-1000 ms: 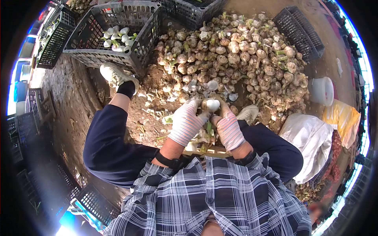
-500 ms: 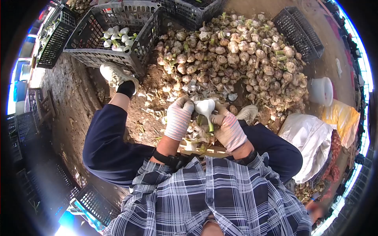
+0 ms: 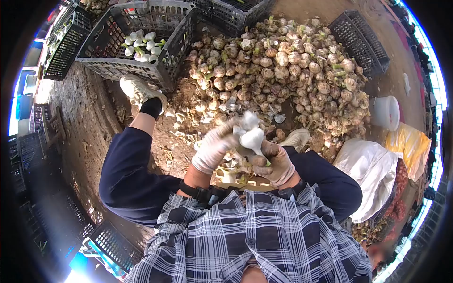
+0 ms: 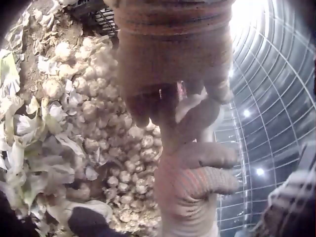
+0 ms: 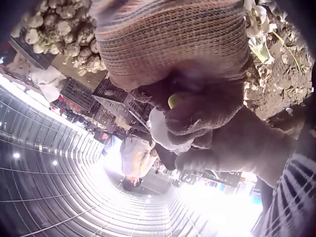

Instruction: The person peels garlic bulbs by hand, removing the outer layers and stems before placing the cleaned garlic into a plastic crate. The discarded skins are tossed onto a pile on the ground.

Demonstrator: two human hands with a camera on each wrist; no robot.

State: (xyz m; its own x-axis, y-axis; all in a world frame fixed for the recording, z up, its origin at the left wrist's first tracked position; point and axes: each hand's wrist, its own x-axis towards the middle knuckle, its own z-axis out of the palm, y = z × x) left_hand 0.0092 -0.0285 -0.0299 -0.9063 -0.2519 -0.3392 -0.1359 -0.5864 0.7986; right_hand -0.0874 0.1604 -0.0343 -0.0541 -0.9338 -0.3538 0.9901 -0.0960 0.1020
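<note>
A white garlic bulb [image 3: 252, 139] with a green-ended stem sits between the two gloved hands. My right hand [image 3: 274, 165] grips it by the stem, the bulb tilted up and left. Blurred by motion, my left hand [image 3: 213, 147] is at the bulb's left side, its bent fingers at loose white skin [image 3: 248, 120] above the bulb. In the left wrist view my left hand [image 4: 173, 54] hides most of the bulb, with my right hand [image 4: 192, 192] below. The right wrist view shows the cut stem end [image 5: 173, 101] poking out of my right hand [image 5: 173, 54].
Beyond the hands lies a large heap of unpeeled garlic [image 3: 283, 70]. A black crate [image 3: 127, 66] at the upper left holds several white bulbs [image 3: 141, 47]. More crates stand around. At right are a white bucket [image 3: 386, 113] and sacks [image 3: 368, 174]. Peelings litter the ground between the feet.
The bulb has turned from upright to slanted, its stem now pointing lower right. My left hand has moved in from beside it, and loose skin now stands out above the bulb.
</note>
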